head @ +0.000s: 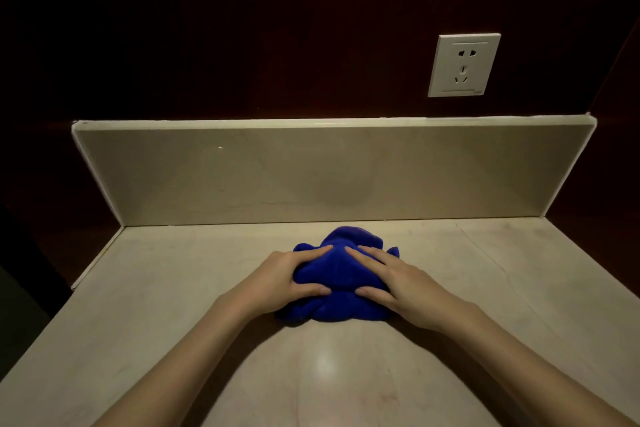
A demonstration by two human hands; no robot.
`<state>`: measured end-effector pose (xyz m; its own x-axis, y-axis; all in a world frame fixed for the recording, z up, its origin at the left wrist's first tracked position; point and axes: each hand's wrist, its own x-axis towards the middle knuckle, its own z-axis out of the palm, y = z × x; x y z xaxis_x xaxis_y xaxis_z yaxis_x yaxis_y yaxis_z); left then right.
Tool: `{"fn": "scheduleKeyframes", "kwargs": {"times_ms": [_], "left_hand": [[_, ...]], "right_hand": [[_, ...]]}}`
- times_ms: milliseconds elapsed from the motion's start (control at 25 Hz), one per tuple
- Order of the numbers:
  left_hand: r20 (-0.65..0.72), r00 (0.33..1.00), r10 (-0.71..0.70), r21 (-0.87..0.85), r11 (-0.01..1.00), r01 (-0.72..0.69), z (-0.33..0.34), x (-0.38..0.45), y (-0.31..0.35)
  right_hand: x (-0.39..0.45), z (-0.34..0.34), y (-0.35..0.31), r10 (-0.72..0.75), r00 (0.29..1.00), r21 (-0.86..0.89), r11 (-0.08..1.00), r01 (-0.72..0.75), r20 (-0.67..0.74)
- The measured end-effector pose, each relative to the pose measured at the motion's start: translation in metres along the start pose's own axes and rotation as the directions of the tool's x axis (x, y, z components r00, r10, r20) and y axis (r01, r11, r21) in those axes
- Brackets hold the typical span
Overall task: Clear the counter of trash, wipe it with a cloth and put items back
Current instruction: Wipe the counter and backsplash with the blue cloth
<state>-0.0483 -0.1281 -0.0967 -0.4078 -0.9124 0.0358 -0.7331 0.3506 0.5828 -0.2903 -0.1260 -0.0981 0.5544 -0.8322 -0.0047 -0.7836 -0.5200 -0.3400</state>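
We record a dark reddish-brown wall (277, 28), dim and nearly featureless. We note one white power socket (464, 65) set in it at upper right, tilted slightly in the view. Below it we list a beige stone backsplash (311, 173) with a pale top edge and short returns at both ends. We log low, warm lighting, with one soft glare patch on the polished stone surface (104, 340) in the foreground.

No legible text, brand or number appears; the wall socket (464, 65) carries a tiny, unreadable corner mark.
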Motion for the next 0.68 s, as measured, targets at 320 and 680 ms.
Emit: {"fn": "scheduleKeyframes", "kwargs": {"times_ms": [320,680], "left_hand": [[-0.072,0.997,-0.03,0.004,1.0,0.031,-0.009,0.055,-0.02],[-0.06,0.996,-0.064,0.012,0.998,0.065,-0.008,0.076,-0.021]], "right_hand": [[0.051,-0.015,0.034,-0.028,0.999,0.039,0.999,0.029,-0.03],[0.067,-0.023,0.056,-0.062,0.998,0.086,0.994,0.064,-0.027]]}}
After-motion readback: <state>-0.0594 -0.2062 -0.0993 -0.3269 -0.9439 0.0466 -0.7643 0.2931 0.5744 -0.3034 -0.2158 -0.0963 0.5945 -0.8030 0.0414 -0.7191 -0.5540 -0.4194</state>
